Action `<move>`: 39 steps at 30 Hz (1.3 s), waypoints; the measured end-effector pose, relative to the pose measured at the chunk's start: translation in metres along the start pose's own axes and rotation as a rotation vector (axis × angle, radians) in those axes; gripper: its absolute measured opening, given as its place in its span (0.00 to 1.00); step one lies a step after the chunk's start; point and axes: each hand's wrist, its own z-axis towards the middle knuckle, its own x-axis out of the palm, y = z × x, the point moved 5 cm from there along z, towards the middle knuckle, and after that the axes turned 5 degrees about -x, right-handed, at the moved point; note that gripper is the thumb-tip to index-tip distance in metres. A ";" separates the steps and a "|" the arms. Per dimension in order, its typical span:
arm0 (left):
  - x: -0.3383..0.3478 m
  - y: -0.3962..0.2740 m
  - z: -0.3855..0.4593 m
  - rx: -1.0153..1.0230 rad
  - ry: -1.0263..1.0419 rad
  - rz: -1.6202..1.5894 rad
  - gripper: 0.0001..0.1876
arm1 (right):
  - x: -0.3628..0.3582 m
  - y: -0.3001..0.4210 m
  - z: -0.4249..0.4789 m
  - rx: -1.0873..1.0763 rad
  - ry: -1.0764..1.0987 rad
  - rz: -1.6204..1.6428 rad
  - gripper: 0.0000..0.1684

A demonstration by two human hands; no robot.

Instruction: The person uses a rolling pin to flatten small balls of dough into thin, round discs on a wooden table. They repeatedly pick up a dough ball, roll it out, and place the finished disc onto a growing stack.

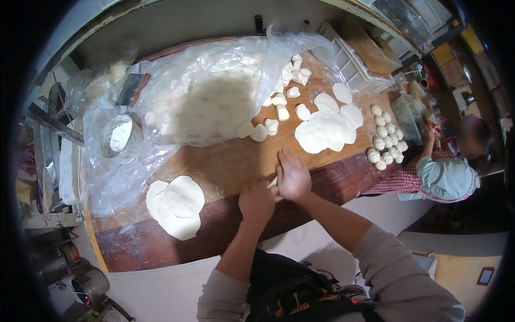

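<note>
Near the front of the wooden worktable, my left hand (pixel 257 201) and my right hand (pixel 294 177) are close together. Between them shows a short stretch of a pale rod, apparently a rolling pin (pixel 273 184), mostly hidden under my hands. The right hand is blurred, its fingers stretched forward. Any dough beneath my palms is hidden. To the left lie overlapping flat dough rounds (pixel 177 207). Ahead to the right is another spread of rolled dough rounds (pixel 328 129). Small dough pieces (pixel 283 112) sit beyond my hands.
Clear plastic sheeting (pixel 209 52) covers many dough pieces at the back. A bowl of flour (pixel 120 135) and a dough scraper (pixel 134 89) rest at left. Pleated buns (pixel 388 139) stand at right, near a co-worker (pixel 446 175) and a tub of filling (pixel 406 114). A white crate (pixel 356 66) is behind.
</note>
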 end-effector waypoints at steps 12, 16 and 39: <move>-0.010 0.017 -0.035 -0.145 0.072 -0.208 0.14 | -0.012 0.016 -0.051 0.024 0.184 0.011 0.29; -0.013 0.007 0.013 -0.146 0.061 -0.074 0.15 | 0.004 0.000 0.016 0.232 -0.003 0.054 0.29; -0.067 0.105 -0.078 -0.418 -0.054 -0.373 0.12 | -0.029 0.076 -0.097 -0.194 0.142 0.211 0.30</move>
